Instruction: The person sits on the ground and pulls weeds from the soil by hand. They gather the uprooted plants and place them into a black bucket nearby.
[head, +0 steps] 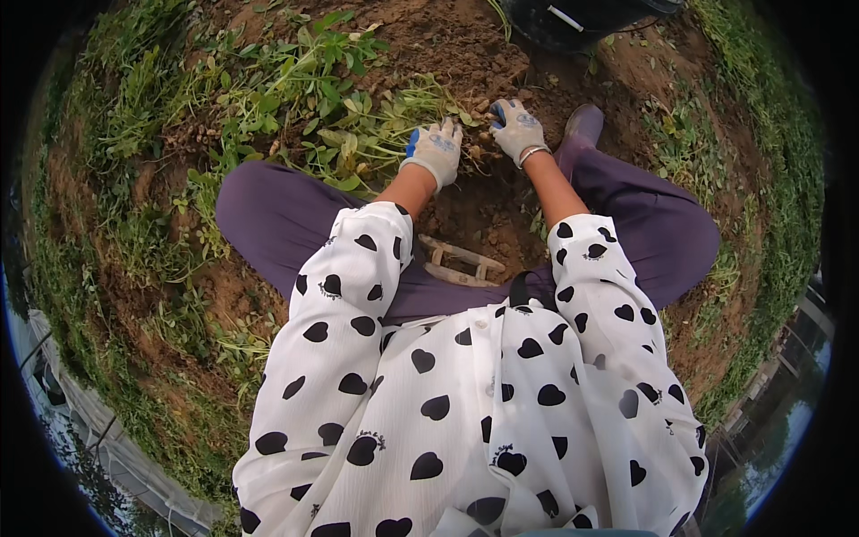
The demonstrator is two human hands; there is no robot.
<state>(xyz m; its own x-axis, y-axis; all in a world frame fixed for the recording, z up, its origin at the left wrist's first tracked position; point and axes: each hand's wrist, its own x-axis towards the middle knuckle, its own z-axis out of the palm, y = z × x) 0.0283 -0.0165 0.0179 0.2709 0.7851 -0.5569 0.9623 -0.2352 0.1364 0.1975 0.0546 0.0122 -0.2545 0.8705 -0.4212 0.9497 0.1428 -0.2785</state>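
My left hand [436, 149], in a pale work glove with a blue coated palm, is on the stems of an uprooted peanut plant [382, 127], fingers bent around them. To its right my right hand [518, 127], gloved alike and with a bracelet at the wrist, is at the root end, where peanut pods [482, 142] and thin roots show. Its fingers are bent, and what lies between them cannot be made out. Leaves of the plant spread leftward from my left hand.
A black bucket [570, 33] stands on the soil at the top right. More pulled plants with pods [201, 134] lie to the left. A small wooden stool [460, 262] is between my legs. My bent knees flank the dug soil [483, 208]. A purple boot [585, 126] is beside my right hand.
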